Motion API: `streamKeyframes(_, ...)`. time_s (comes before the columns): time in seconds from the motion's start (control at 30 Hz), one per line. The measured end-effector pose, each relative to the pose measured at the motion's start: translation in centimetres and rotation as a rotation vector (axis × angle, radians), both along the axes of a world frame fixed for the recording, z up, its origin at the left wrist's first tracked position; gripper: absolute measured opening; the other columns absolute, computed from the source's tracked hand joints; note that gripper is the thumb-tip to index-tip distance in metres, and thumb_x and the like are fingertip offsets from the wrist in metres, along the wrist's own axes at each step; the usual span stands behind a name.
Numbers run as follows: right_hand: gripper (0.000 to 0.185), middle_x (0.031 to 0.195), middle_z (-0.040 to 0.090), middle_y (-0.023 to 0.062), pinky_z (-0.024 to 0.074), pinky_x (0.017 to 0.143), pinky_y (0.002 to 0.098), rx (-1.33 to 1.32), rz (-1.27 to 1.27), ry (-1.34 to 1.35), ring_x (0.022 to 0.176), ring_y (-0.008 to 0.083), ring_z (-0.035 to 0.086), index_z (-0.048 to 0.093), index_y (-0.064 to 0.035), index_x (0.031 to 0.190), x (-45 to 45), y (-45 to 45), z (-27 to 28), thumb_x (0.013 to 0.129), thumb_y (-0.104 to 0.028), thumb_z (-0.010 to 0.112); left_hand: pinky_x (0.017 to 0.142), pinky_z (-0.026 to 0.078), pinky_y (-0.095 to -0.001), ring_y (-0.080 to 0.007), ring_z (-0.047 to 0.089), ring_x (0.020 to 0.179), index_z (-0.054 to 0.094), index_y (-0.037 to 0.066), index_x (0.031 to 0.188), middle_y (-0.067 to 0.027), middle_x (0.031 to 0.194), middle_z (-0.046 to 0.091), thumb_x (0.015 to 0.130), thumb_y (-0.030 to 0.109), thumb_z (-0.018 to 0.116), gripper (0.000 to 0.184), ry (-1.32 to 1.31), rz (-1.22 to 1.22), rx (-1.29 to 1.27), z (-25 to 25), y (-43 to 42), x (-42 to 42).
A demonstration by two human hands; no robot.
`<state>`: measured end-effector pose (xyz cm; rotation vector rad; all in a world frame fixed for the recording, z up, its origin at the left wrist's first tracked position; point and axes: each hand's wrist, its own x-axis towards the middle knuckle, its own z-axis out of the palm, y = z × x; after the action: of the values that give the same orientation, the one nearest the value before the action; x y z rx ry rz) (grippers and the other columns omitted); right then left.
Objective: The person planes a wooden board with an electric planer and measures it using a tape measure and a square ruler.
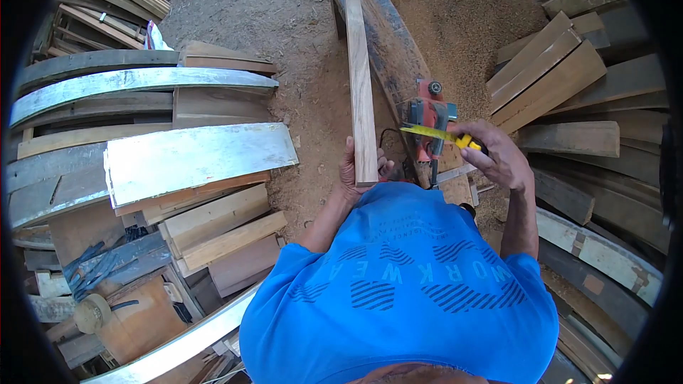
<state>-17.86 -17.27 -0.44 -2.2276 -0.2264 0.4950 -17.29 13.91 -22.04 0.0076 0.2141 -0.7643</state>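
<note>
A long wooden board (pixel 361 85) runs from near the chest away to the top of the view. My left hand (pixel 350 165) is wrapped round its near end, thumb on one side and fingertips showing on the other. My right hand (pixel 498 153) holds a yellow tape measure (pixel 466 143), its short length of blade (pixel 427 131) out and pointing left toward the board. The blade and the board are apart. Just beyond the tape lies a red power tool (pixel 429 110) on the worn workbench (pixel 391 50).
Stacked planks (pixel 220 231) fill the left side, with a white-faced board (pixel 203 160) on top. More planks (pixel 569 139) lie along the right. Sawdust (pixel 455 14) covers the ground beyond the bench. A dark cord (pixel 385 132) curves beside the board.
</note>
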Motion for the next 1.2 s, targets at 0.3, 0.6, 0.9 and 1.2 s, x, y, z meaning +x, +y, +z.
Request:
streamKeyframes(0.3,0.048,0.120,0.062,0.0168,0.0476,0.097,0.0467,-0.276,0.141,-0.130,0.116,0.0369,0.061,0.065,-0.0114,0.129,4.0,5.1,0.7,0.091,-0.041,0.066,0.090,0.059,-0.0432,-0.0233,0.064,0.078,0.056,-0.001,0.111,-0.0110,0.092,0.060,0.093,0.063,0.064,0.067,-0.062,0.013,0.013,0.1,-0.5,0.1)
streamKeyframes(0.6,0.052,0.128,0.061,0.0181,0.0471,0.101,0.0453,-0.274,0.148,-0.106,0.122,0.0358,0.059,0.065,-0.0109,0.131,4.1,4.2,0.5,0.090,-0.042,0.066,0.073,0.060,-0.0425,-0.0283,0.066,0.079,0.062,0.007,0.123,-0.0116,0.092,0.065,0.089,0.063,0.069,0.066,0.044,0.001,0.008,0.8,-0.7,-0.1)
streamKeyframes(0.9,0.052,0.131,0.060,0.0187,0.0456,0.104,0.0472,-0.254,0.132,-0.091,0.124,0.0374,0.057,0.064,-0.0143,0.133,3.7,3.9,0.3,0.090,-0.043,0.066,0.075,0.060,-0.0410,-0.0281,0.067,0.080,0.062,0.008,0.125,-0.0121,0.091,0.066,0.088,0.064,0.069,0.068,0.072,-0.006,-0.004,1.1,-0.8,-0.1)
streamKeyframes(1.2,0.051,0.124,0.062,0.0222,0.0466,0.102,0.0461,0.299,-0.262,-0.238,0.117,0.0411,0.060,0.054,-0.0009,0.136,2.3,1.7,-3.6,0.093,-0.027,0.062,0.092,0.059,-0.0436,-0.0282,0.068,0.092,0.057,0.000,0.124,-0.0123,0.100,0.063,0.093,0.048,0.071,0.060,-0.026,0.020,-0.143,6.0,-2.5,2.3)
